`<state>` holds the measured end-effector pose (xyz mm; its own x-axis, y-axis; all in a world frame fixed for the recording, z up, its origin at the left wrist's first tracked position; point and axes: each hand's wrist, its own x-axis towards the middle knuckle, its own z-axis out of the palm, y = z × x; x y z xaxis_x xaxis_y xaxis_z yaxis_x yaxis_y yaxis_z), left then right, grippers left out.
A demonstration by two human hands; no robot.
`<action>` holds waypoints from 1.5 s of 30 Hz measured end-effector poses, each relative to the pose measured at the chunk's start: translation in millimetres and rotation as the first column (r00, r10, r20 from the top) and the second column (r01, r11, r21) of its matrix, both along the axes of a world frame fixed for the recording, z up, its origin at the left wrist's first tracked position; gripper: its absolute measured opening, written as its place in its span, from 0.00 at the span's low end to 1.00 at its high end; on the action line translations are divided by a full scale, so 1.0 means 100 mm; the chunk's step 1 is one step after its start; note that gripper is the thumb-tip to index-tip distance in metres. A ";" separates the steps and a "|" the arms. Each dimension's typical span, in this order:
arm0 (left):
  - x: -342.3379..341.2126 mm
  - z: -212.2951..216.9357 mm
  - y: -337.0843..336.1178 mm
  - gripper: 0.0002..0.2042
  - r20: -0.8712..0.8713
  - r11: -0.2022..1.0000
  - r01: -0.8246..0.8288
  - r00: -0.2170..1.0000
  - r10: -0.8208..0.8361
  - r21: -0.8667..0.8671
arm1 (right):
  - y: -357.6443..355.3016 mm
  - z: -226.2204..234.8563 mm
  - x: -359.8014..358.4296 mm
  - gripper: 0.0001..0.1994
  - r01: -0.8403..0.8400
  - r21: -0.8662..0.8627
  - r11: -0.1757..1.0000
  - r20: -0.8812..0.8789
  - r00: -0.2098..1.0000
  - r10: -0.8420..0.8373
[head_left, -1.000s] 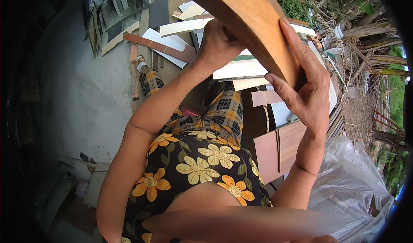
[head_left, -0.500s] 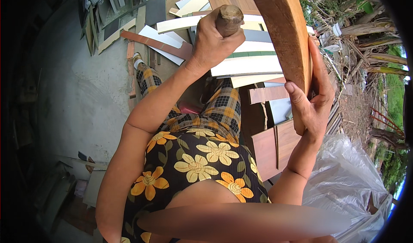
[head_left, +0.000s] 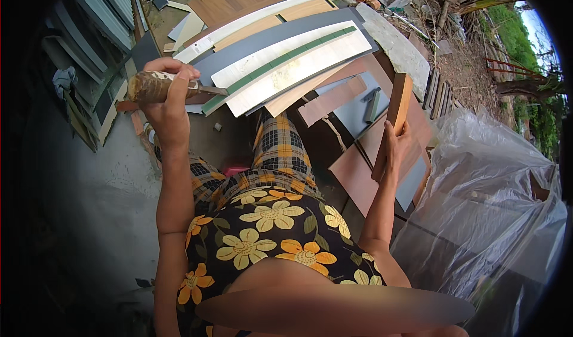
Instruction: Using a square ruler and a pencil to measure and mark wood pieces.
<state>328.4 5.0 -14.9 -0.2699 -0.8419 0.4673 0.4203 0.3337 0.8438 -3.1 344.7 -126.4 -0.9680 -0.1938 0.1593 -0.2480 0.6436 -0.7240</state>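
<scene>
My left hand (head_left: 169, 101) is wrapped round the worn brown handle of a chisel (head_left: 212, 90), whose flat metal blade points right. Its tip meets or nearly meets the left end of a long green strip (head_left: 286, 62), marked off in short segments, on a pale board (head_left: 322, 59); contact is unclear. Farther right, my right hand (head_left: 396, 146) grips a reddish-brown wooden block (head_left: 399, 101) by its lower half. The block stands tilted above the boards, apart from the chisel.
Stacked boards and offcuts (head_left: 250, 6) spread across the front, with a grey sheet (head_left: 352, 104) and brown panels on the right. Clear plastic sheeting (head_left: 477, 182) drapes something at the right. Corrugated panels (head_left: 107, 3) lean at far left. A small chip (head_left: 218, 126) lies below the strip.
My left hand has moved left and down, turning the chisel so its blade shows against the strip's end. My right hand has lowered the wooden block away from close view. The head view has shifted.
</scene>
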 end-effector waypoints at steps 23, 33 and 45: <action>0.19 0.26 0.15 0.09 -0.301 0.994 -0.082 0.952 0.057 -0.071 | 0.04 -0.23 0.09 0.33 0.310 0.176 0.934 -0.411 0.886 -0.217; -0.30 0.21 0.70 0.18 0.163 0.733 0.211 0.977 -0.137 -0.647 | -1.56 0.92 1.78 0.30 -0.864 -0.333 0.378 -0.410 0.494 0.766; -0.32 0.24 0.75 0.29 0.628 0.679 0.510 0.773 -0.092 -0.528 | -1.49 0.84 1.80 0.17 -0.726 -0.551 0.411 -0.067 0.530 0.846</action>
<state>296.0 80.1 8.8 -0.8146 -0.2070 0.5418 0.1755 0.8024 0.5704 177.3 195.3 -42.7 -0.4419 -0.8441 0.3037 -0.2809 -0.1913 -0.9405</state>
